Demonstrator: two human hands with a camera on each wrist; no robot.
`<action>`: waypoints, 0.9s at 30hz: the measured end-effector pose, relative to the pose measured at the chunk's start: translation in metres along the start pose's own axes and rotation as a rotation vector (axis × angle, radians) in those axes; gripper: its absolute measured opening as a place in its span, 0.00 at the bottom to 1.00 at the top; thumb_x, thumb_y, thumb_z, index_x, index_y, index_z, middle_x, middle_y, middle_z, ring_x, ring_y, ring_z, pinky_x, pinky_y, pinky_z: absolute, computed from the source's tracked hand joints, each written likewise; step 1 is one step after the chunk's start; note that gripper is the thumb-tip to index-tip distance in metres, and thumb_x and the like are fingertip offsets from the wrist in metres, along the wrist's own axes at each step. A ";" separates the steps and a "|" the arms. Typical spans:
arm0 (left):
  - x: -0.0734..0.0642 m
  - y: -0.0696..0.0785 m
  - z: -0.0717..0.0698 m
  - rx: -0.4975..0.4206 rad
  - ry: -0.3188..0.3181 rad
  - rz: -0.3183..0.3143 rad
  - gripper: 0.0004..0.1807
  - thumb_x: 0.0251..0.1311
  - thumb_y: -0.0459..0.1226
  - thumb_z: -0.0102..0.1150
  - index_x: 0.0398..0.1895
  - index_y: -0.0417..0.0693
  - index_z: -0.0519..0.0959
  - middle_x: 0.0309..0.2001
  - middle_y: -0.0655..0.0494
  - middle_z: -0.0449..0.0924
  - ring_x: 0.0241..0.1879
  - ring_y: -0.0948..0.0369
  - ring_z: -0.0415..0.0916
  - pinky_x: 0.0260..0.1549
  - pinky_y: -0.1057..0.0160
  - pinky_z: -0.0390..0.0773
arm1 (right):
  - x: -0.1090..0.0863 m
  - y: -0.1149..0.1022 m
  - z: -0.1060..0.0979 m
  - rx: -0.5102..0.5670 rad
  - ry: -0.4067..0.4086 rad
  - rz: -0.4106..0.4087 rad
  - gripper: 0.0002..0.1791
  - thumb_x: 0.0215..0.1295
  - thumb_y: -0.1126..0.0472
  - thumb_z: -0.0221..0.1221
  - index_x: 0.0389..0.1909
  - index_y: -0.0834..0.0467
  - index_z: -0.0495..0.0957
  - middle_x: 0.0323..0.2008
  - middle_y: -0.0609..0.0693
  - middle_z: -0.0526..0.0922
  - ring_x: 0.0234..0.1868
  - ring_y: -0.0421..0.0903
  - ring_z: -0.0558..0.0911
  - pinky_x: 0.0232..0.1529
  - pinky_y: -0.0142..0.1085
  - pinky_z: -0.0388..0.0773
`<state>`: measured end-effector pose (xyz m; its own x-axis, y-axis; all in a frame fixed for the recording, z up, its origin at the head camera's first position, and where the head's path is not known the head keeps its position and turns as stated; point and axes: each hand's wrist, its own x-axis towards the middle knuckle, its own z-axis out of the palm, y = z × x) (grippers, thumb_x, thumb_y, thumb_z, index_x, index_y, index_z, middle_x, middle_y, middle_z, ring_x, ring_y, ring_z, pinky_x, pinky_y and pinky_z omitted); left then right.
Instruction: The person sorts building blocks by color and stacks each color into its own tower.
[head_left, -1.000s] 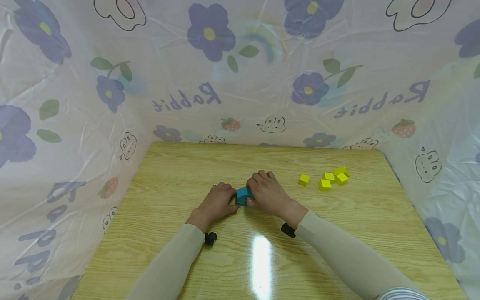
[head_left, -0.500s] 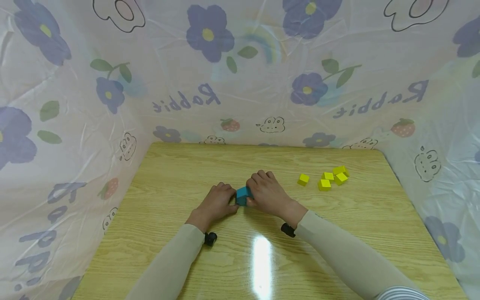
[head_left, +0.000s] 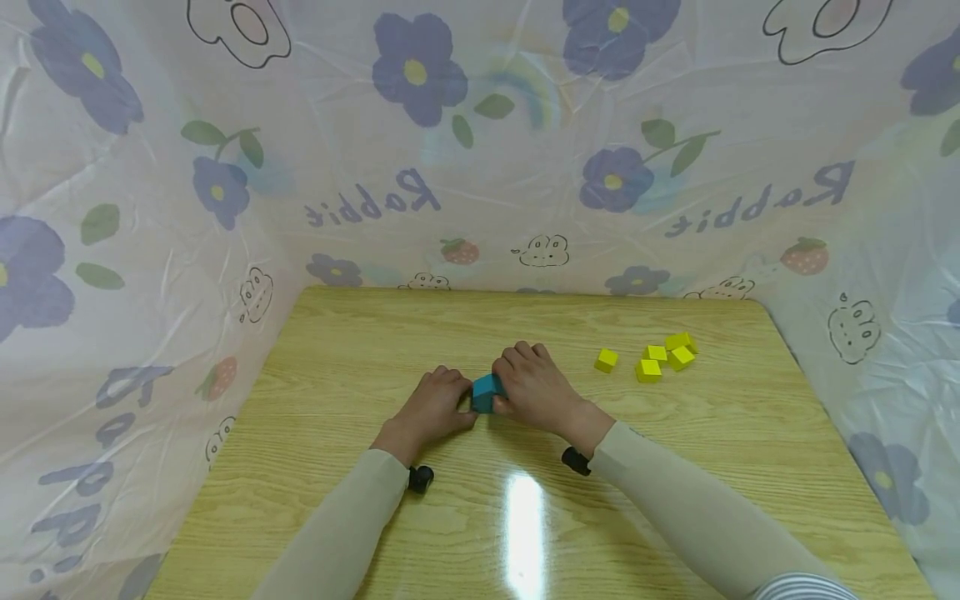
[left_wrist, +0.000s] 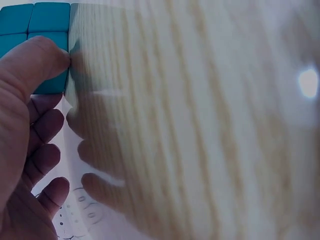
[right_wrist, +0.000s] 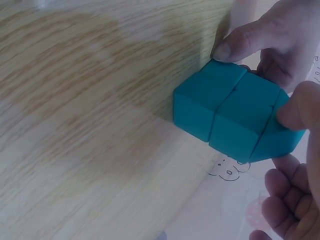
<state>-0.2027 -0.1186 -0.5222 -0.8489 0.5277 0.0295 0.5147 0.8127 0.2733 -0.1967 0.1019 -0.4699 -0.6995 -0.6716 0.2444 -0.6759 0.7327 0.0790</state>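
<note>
Several teal blocks (head_left: 486,393) stand pressed together on the wooden table, between the two hands. Their flat faces meet in a small grid in the left wrist view. My left hand (head_left: 431,407) pinches the lower part of the group from the left, its thumb (left_wrist: 37,62) on the near face close to the tabletop. From the right, my right hand (head_left: 536,387) pinches the upper end; its thumb (right_wrist: 300,110) lies on a teal piece with a slanted edge (right_wrist: 277,135). In the head view the right hand hides part of the blocks.
Several yellow blocks (head_left: 648,371) lie in a loose cluster on the right side of the table, with a single yellow block (head_left: 607,360) a little left of them. Patterned cloth (head_left: 480,167) walls in the table (head_left: 360,325) at the back and both sides.
</note>
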 end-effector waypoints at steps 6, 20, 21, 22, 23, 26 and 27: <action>0.001 0.002 0.000 0.004 0.015 0.005 0.15 0.57 0.52 0.63 0.40 0.55 0.79 0.35 0.64 0.73 0.38 0.61 0.63 0.44 0.60 0.67 | -0.002 0.001 -0.003 0.006 0.001 0.001 0.19 0.62 0.43 0.59 0.41 0.54 0.75 0.38 0.49 0.74 0.41 0.50 0.69 0.43 0.43 0.64; -0.011 0.008 -0.009 -0.114 -0.015 -0.112 0.28 0.58 0.54 0.63 0.57 0.51 0.76 0.53 0.59 0.77 0.54 0.58 0.68 0.59 0.55 0.69 | -0.009 0.007 -0.014 0.066 0.063 0.054 0.24 0.60 0.42 0.58 0.48 0.56 0.77 0.44 0.49 0.76 0.44 0.50 0.69 0.45 0.43 0.64; -0.012 0.008 -0.009 -0.120 -0.013 -0.124 0.29 0.57 0.55 0.63 0.59 0.51 0.75 0.54 0.59 0.76 0.55 0.58 0.68 0.60 0.55 0.68 | -0.011 0.007 -0.014 0.069 0.083 0.057 0.24 0.60 0.43 0.57 0.48 0.56 0.77 0.44 0.49 0.76 0.44 0.50 0.68 0.45 0.43 0.63; -0.013 0.009 -0.009 -0.127 -0.008 -0.135 0.30 0.57 0.55 0.63 0.60 0.52 0.74 0.56 0.58 0.75 0.57 0.57 0.67 0.60 0.55 0.68 | -0.013 0.007 -0.014 0.071 0.110 0.058 0.24 0.60 0.43 0.57 0.48 0.57 0.76 0.44 0.50 0.76 0.43 0.50 0.69 0.44 0.43 0.63; -0.014 0.009 -0.009 -0.131 -0.002 -0.145 0.32 0.57 0.56 0.63 0.61 0.51 0.73 0.57 0.58 0.74 0.58 0.57 0.67 0.61 0.55 0.68 | -0.014 0.008 -0.013 0.078 0.137 0.059 0.23 0.60 0.45 0.58 0.48 0.57 0.76 0.44 0.50 0.76 0.42 0.50 0.69 0.43 0.43 0.62; -0.018 0.013 -0.012 -0.165 0.033 -0.165 0.35 0.56 0.55 0.64 0.64 0.49 0.71 0.59 0.56 0.73 0.60 0.55 0.66 0.62 0.53 0.67 | -0.020 0.008 -0.011 0.091 0.227 0.059 0.21 0.59 0.48 0.59 0.47 0.58 0.76 0.44 0.51 0.77 0.41 0.51 0.69 0.42 0.43 0.62; -0.019 0.015 -0.012 -0.170 0.047 -0.172 0.36 0.56 0.55 0.65 0.64 0.49 0.70 0.59 0.56 0.73 0.60 0.54 0.66 0.62 0.53 0.67 | -0.022 0.008 -0.010 0.096 0.250 0.061 0.21 0.59 0.49 0.59 0.48 0.59 0.76 0.43 0.51 0.77 0.41 0.51 0.70 0.42 0.44 0.62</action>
<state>-0.1801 -0.1197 -0.5070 -0.9290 0.3698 0.0125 0.3380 0.8343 0.4355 -0.1842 0.1240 -0.4654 -0.6685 -0.5698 0.4779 -0.6615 0.7493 -0.0320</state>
